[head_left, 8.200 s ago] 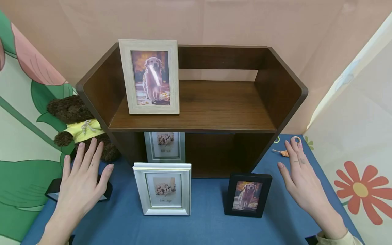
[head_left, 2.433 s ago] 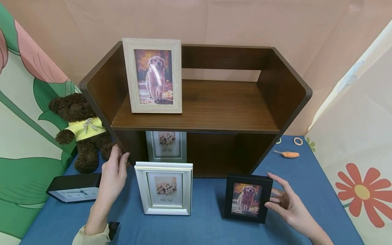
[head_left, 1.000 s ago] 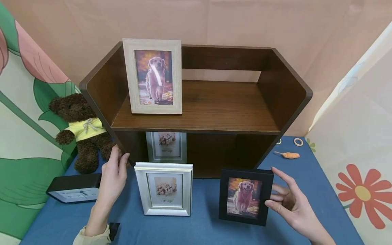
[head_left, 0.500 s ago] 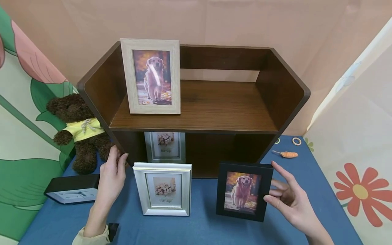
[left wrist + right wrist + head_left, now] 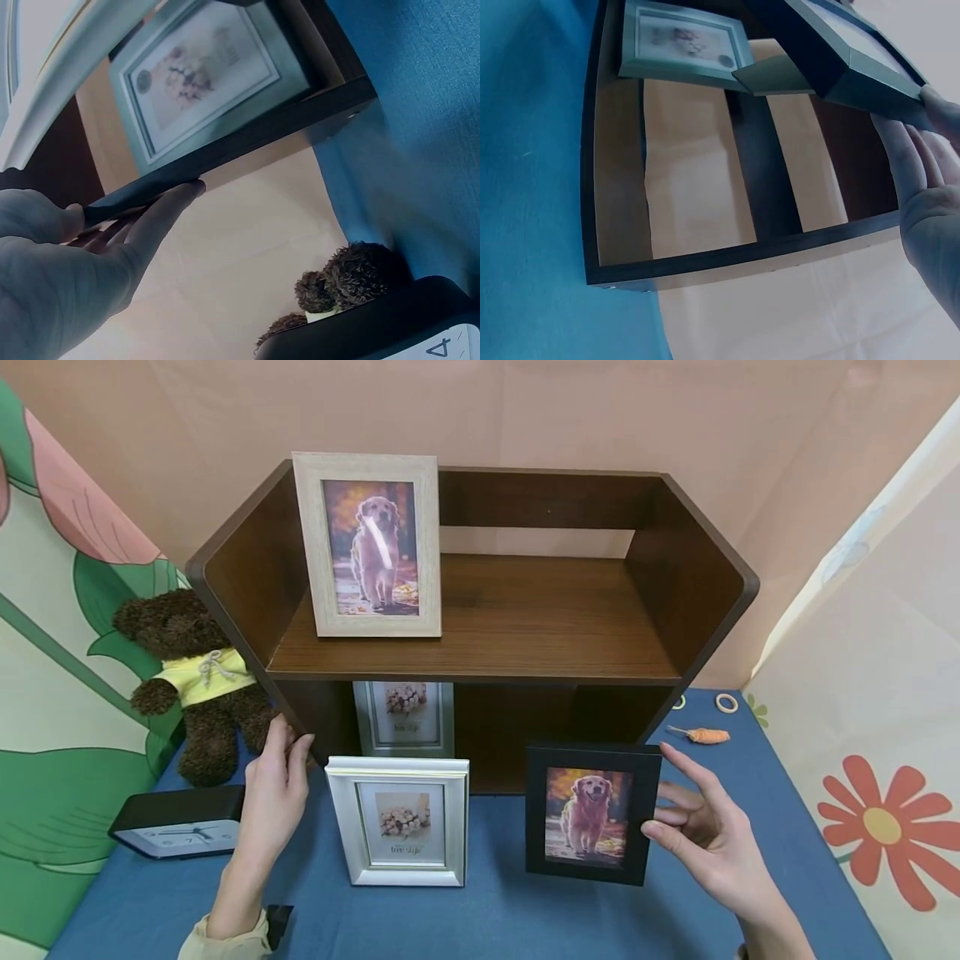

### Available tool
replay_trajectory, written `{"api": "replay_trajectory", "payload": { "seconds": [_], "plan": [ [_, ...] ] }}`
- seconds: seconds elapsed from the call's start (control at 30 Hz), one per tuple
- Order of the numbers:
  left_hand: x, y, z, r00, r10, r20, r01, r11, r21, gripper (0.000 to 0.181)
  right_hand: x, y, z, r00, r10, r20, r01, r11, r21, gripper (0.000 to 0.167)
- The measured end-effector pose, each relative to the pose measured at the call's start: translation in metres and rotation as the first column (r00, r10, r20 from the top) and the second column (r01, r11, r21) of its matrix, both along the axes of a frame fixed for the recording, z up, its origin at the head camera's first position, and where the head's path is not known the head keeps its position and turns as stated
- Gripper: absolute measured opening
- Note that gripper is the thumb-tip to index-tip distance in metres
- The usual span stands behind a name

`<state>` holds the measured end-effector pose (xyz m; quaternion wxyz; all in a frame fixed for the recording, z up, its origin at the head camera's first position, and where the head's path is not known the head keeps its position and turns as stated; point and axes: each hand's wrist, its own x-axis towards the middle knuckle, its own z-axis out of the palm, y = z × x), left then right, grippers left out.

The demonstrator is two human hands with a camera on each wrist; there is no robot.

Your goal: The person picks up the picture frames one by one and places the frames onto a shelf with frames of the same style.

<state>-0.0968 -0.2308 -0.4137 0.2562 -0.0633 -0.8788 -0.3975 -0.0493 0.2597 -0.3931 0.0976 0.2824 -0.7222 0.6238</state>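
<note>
My right hand (image 5: 712,839) holds a black photo frame (image 5: 588,814) with a dog picture by its right edge, pinched between thumb and fingers. The frame is raised off the blue table, in front of the shelf's lower opening. In the right wrist view its support leg (image 5: 772,76) sticks out behind. My left hand (image 5: 273,793) grips the left side panel of the dark brown wooden shelf (image 5: 540,618); the left wrist view has thumb and fingers (image 5: 161,214) on either side of that panel (image 5: 247,142). A silver-white photo frame (image 5: 408,864) stands on the table between the hands.
On the upper board stands a cream photo frame (image 5: 375,628); a grey-green one (image 5: 405,718) stands in the lower compartment. Left of the shelf are a brown teddy bear (image 5: 202,685) and a black clock (image 5: 180,818). An orange carrot-shaped toy (image 5: 705,736) and a ring (image 5: 726,702) lie right.
Both hands were apart from everything at first. The left took hold of the shelf's side panel and stayed. The right took the black photo frame and raised it, moving it slightly left.
</note>
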Motion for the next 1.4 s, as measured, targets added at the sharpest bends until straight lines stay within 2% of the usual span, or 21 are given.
{"api": "replay_trajectory", "payload": {
  "seconds": [0.2, 0.53, 0.87, 0.93, 1.17, 1.33, 1.4],
  "plan": [
    [-0.001, 0.001, 0.0, 1.0, 0.0, -0.002, 0.0, 1.0, 0.001, 0.028, -0.002, -0.002, 0.003, 1.0, 0.016, -0.002, -0.016, 1.0, -0.018, 0.094],
    [-0.001, 0.002, 0.0, 1.0, 0.01, 0.011, -0.01, 1.0, 0.002, 0.026, -0.004, -0.004, 0.017, 0.999, -0.034, -0.005, 0.034, 0.999, 0.015, 0.092],
    [-0.002, 0.0, -0.002, 1.0, 0.002, 0.003, -0.002, 1.0, 0.007, 0.026, -0.007, -0.011, 0.024, 0.997, -0.071, -0.035, 0.069, 0.996, -0.05, 0.092],
    [-0.002, 0.0, -0.002, 1.0, 0.0, 0.005, 0.0, 1.0, 0.009, 0.027, -0.007, -0.012, 0.027, 0.995, -0.099, -0.023, 0.098, 0.995, -0.03, 0.095],
    [-0.001, 0.0, -0.002, 1.0, 0.004, 0.011, -0.004, 1.0, 0.011, 0.03, -0.01, -0.019, 0.039, 0.994, -0.1, -0.039, 0.098, 0.993, -0.061, 0.091],
    [0.0, 0.0, -0.002, 1.0, 0.007, 0.004, -0.007, 1.0, 0.007, 0.028, -0.01, -0.022, 0.049, 0.99, -0.142, -0.01, 0.141, 0.99, -0.027, 0.092],
    [0.0, 0.0, -0.002, 1.0, 0.008, 0.001, -0.008, 1.0, 0.004, 0.027, -0.011, -0.023, 0.051, 0.99, -0.141, -0.009, 0.141, 0.989, -0.04, 0.094]
  ]
}}
